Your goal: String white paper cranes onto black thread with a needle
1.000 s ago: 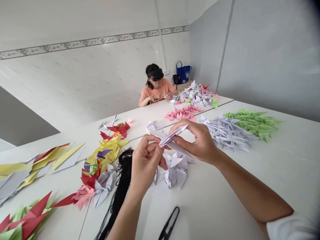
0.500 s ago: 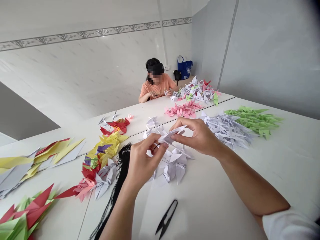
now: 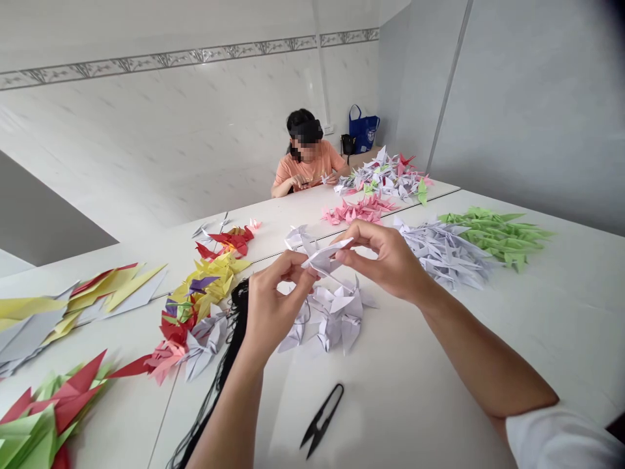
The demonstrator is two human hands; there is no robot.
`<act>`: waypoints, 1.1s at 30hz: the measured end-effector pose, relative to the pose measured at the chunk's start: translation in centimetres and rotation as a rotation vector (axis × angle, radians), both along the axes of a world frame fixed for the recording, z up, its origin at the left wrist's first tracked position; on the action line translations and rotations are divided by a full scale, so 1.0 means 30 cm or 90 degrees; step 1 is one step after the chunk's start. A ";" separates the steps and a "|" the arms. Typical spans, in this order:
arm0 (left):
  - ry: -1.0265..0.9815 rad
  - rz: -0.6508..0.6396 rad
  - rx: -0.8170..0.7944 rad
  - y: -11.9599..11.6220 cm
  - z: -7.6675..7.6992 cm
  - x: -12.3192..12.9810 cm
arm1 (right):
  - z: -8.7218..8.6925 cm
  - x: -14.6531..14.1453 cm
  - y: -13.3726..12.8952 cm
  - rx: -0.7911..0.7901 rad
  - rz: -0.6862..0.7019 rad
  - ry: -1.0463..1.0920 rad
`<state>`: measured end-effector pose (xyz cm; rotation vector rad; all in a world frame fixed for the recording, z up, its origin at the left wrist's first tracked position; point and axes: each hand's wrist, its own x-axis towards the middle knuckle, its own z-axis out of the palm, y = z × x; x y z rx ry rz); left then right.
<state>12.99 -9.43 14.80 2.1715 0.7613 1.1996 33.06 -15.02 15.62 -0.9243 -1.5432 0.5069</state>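
Note:
Between my two hands, above the table, is a white folded paper crane (image 3: 323, 258). My left hand (image 3: 278, 296) pinches its left side between thumb and fingertips. On the other side, the thumb and fingers of my right hand (image 3: 383, 260) close on its right end. A dark thread seems to hang below my left fingers. Under the hands lies a small pile of white paper cranes (image 3: 336, 316). Black thread snips (image 3: 322, 420) rest on the table nearer to me. A bundle of black thread (image 3: 234, 326) runs beside and partly behind my left forearm.
Left of the thread lie yellow, red and grey cranes (image 3: 212, 280) and flat folded papers (image 3: 34, 319). To the right are piles of white cranes (image 3: 442, 254) and green cranes (image 3: 498, 234). Across the table (image 3: 537, 339) sits a person (image 3: 310, 159) near pink cranes (image 3: 361, 210).
The crane has turned and moved slightly left in my hands. My right fingers have shifted along its edge. The view has tilted a little.

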 end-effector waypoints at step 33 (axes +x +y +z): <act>0.184 0.018 0.069 0.341 -0.328 0.224 | 0.046 0.223 0.118 -0.002 0.041 0.034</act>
